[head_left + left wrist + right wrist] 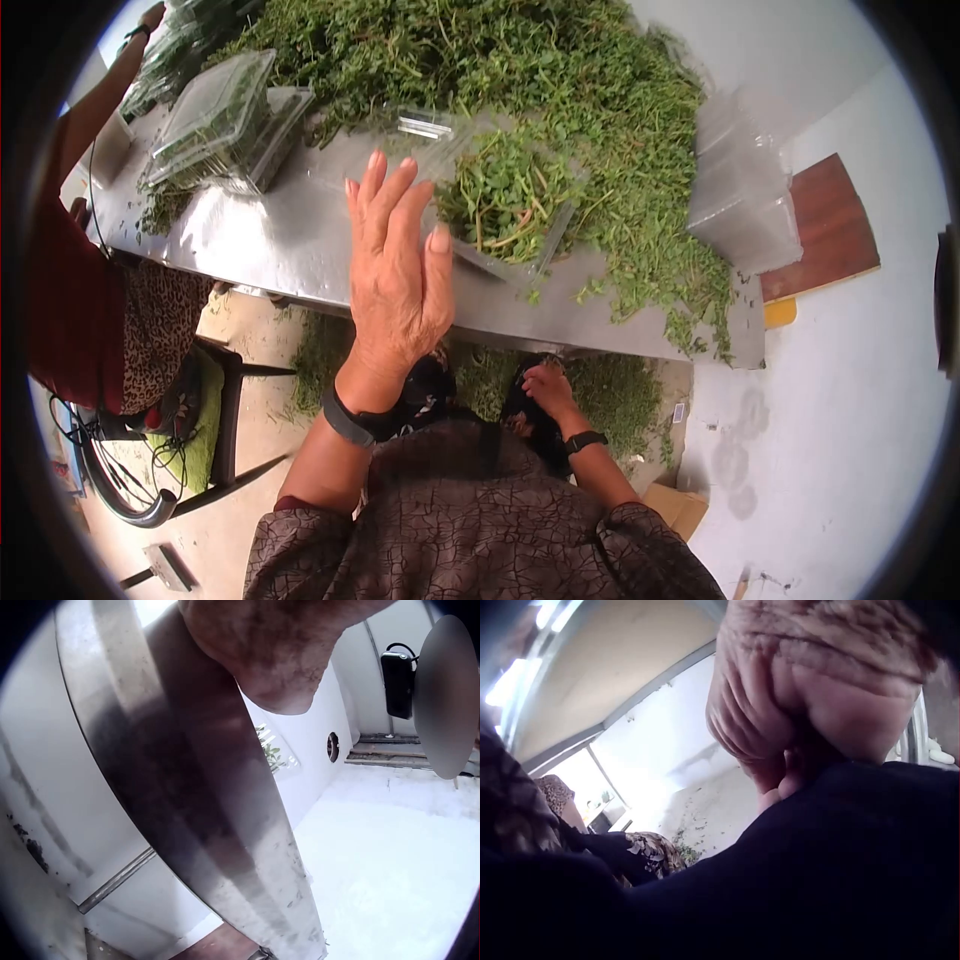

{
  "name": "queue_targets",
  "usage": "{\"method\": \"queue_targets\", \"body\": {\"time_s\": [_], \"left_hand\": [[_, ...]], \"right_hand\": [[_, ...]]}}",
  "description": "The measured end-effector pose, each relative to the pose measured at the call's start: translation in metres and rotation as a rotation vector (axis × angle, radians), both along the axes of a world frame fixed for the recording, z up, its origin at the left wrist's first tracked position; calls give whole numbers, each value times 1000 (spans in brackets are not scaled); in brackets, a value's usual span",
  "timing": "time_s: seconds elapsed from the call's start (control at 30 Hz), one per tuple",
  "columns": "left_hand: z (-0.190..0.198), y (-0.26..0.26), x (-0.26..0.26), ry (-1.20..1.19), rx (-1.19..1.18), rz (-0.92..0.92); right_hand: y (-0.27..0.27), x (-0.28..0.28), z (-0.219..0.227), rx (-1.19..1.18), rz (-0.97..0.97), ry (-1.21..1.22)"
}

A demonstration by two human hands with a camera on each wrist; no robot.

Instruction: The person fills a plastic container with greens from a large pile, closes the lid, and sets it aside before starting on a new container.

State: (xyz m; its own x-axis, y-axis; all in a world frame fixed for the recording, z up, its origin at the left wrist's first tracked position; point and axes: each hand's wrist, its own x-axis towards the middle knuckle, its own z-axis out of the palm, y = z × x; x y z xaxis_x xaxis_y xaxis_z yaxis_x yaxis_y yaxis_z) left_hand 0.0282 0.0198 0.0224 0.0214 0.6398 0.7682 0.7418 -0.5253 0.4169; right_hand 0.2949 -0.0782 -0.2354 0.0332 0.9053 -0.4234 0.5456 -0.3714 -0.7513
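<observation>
My left hand [395,265] is raised in front of the steel table's edge, its fingers straight and holding nothing. The left wrist view shows part of this hand [262,656] over the metal edge. Just beyond it on the table is a clear plastic box [510,270] filled with leafy green stems [510,200], its transparent lid [425,128] tilted back behind it. My right hand [548,388] rests low on my thigh, below the table edge. In the right wrist view that hand [817,697] lies against dark cloth [817,855] with fingers loosely curled; the fingertips are partly hidden.
A large heap of greens [480,50] covers the table's back and right. Filled clear boxes [215,115] stand at the left, and stacked empty ones [745,190] at the right by the wall. Another person's arm [105,85] reaches in at left, near a chair [235,420].
</observation>
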Motion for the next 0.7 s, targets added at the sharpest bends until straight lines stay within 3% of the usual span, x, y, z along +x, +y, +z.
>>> {"method": "queue_targets", "body": {"time_s": [0.37,0.7], "left_hand": [[2,-4,2,16,-18,2],[2,-5,2,-1,-22,-12]], "right_hand": [[12,-7,-2,-74,26,48],[13,-9,-15,-52,153,-131]]}}
